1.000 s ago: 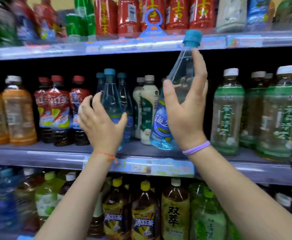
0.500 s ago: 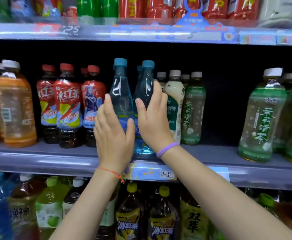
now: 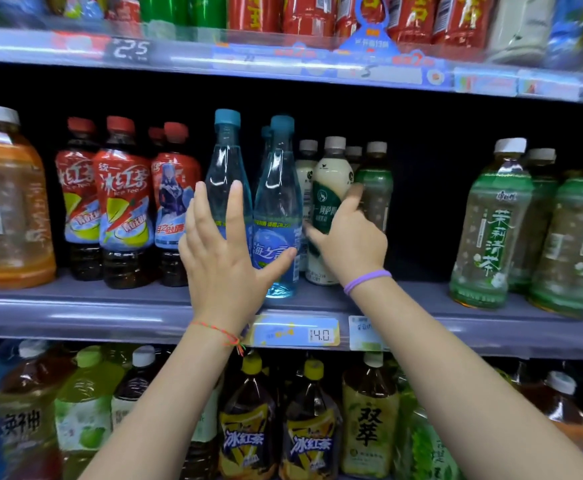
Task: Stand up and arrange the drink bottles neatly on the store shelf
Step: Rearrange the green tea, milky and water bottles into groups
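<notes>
From your head view, the blue-capped bottle (image 3: 278, 216) stands upright at the shelf (image 3: 75, 306) front, between your hands and nearer your left hand (image 3: 226, 252), whose straight, released fingers (image 3: 232, 209) rest against it and its twin. Your right hand (image 3: 350, 242) is just right of it, fingers curling round the white milk-tea bottle (image 3: 329, 188).

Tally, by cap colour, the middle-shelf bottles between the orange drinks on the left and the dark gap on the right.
Red caps: 4
Blue caps: 3
Pale grey caps: 4
Total: 11
</notes>
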The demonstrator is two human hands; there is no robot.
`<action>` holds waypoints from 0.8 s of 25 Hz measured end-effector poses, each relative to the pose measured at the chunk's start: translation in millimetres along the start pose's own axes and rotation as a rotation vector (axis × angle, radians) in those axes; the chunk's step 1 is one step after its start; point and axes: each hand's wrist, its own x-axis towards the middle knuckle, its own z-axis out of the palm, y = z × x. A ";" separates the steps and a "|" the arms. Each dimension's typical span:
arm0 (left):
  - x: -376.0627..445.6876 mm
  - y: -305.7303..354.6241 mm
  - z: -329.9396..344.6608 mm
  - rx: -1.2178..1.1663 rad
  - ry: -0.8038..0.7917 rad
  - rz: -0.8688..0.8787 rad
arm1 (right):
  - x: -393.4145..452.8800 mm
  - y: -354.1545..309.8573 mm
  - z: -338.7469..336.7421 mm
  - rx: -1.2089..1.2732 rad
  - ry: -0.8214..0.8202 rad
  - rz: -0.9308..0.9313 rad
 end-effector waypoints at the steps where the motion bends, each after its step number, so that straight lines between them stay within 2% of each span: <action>1: 0.6 0.5 -0.1 0.008 0.002 -0.004 | 0.7 1.3 -0.1 0.020 -0.010 0.004; 5: -3.6 16.5 -5.0 0.021 0.084 -0.019 | -1.7 23.3 -15.2 0.073 0.005 0.020; 8: -9.2 56.0 -7.2 -0.099 0.206 0.178 | -7.8 54.8 -27.3 0.127 0.040 0.017; 11: -10.4 89.5 -6.6 -0.314 0.076 0.277 | -12.5 75.9 -36.5 0.221 0.001 -0.024; 14: -10.8 99.9 0.7 -0.176 0.022 0.300 | -16.8 84.0 -42.6 0.453 -0.043 -0.113; 16: -8.4 97.5 4.4 -0.068 0.037 0.282 | -16.2 85.8 -46.8 0.604 -0.010 -0.128; 18: -5.0 92.8 7.3 0.015 0.056 0.256 | -10.5 87.2 -45.3 0.494 0.047 -0.138; 20: -3.4 88.0 9.9 0.075 0.053 0.238 | -2.6 85.2 -37.6 0.158 -0.053 -0.173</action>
